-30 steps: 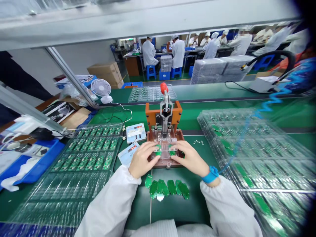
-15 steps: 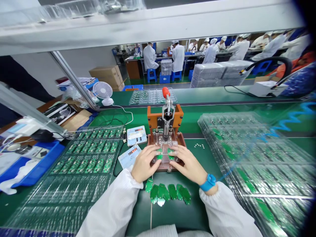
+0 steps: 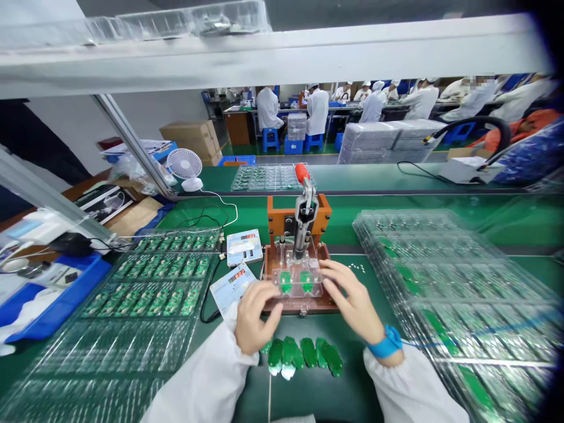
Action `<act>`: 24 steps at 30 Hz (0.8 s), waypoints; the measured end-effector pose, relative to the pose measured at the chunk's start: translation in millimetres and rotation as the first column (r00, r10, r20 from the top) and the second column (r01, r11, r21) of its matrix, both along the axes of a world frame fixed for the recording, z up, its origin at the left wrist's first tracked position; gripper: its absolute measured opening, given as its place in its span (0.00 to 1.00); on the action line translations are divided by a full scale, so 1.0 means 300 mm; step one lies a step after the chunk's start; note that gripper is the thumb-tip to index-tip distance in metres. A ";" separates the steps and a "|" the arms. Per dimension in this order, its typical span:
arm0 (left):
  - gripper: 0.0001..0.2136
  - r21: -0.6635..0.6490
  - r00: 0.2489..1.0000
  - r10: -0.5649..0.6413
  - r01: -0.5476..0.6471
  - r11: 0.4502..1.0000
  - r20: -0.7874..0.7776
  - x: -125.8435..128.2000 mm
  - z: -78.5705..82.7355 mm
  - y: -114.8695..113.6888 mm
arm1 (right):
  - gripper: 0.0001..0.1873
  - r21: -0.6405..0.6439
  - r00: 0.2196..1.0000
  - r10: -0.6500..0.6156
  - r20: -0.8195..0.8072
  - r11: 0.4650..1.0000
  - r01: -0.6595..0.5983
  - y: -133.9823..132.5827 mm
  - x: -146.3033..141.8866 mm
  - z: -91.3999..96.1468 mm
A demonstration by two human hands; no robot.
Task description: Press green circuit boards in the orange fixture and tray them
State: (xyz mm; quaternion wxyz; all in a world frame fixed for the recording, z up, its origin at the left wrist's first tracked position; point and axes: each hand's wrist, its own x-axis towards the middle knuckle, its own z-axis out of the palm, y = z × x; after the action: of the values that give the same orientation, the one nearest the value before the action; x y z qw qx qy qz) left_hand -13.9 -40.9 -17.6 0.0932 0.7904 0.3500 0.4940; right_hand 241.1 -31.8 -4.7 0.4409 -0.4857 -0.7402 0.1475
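In front of me stands a press fixture with an orange frame point(image 3: 276, 204), a metal toggle clamp point(image 3: 305, 205) and a red handle point(image 3: 302, 172), which points up. On its brown base is a clear acrylic plate point(image 3: 296, 288) with a green circuit board point(image 3: 286, 282) on the left and another green circuit board point(image 3: 305, 281) on the right. My left hand point(image 3: 256, 314) is at the plate's left edge, thumb and fingers apart. At the right edge is my right hand point(image 3: 352, 296), fingers stretched out. Neither visibly grips anything. Several green boards point(image 3: 308, 353) lie in a row nearer me.
On the left, a clear tray point(image 3: 165, 273) holds rows of boards. Stacked clear trays point(image 3: 453, 288) stand on the right. Two display boxes point(image 3: 244, 247) sit left of the fixture, and small white pieces point(image 3: 358, 268) lie right of it. A white shelf beam point(image 3: 282, 56) crosses overhead.
Both hands have moved off the two boards and apart, the left one down and left, the right one to the right. Both boards now show fully in the fixture. The view has shifted slightly.
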 end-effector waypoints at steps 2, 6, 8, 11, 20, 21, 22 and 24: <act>0.07 0.058 0.995 -0.102 0.103 0.993 -0.010 0.023 -0.013 -0.043 | 0.14 0.010 0.984 -0.128 -0.124 0.991 0.130 0.012 0.007 0.065; 0.08 0.015 0.939 -0.316 0.321 0.947 -0.139 0.065 -0.053 -0.079 | 0.14 0.074 0.901 -0.167 -0.400 0.974 0.214 0.090 -0.015 0.254; 0.08 -0.032 0.925 -0.346 0.345 0.938 -0.158 0.072 -0.069 -0.078 | 0.16 0.163 0.920 -0.085 -0.382 0.974 0.158 0.159 -0.033 0.348; 0.07 -0.064 0.925 -0.354 0.349 0.935 -0.141 0.068 -0.083 -0.072 | 0.21 0.237 0.960 -0.020 -0.280 0.967 0.089 0.297 -0.058 0.471; 0.06 -0.078 0.929 -0.345 0.337 0.938 -0.136 0.066 -0.091 -0.072 | 0.20 0.124 0.911 0.273 -0.310 0.961 -0.246 0.360 -0.172 0.747; 0.06 -0.078 0.929 -0.345 0.338 0.938 -0.132 0.067 -0.092 -0.072 | 0.17 0.232 0.929 0.264 -0.259 0.951 -0.206 0.295 -0.179 0.749; 0.06 -0.076 0.930 -0.345 0.338 0.938 -0.128 0.069 -0.093 -0.072 | 0.15 0.315 0.951 0.230 -0.208 0.936 -0.157 0.224 -0.183 0.739; 0.06 -0.071 0.932 -0.342 0.336 0.939 -0.118 0.073 -0.095 -0.071 | 0.18 0.402 0.976 0.194 -0.097 0.905 -0.140 0.088 -0.184 0.695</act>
State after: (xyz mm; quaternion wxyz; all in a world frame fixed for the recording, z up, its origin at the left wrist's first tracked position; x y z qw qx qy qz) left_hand 8.1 -62.3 -46.1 0.1737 0.8665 0.2258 0.4098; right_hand 185.9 -5.4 203.6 0.5640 -0.3107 -0.7622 0.0657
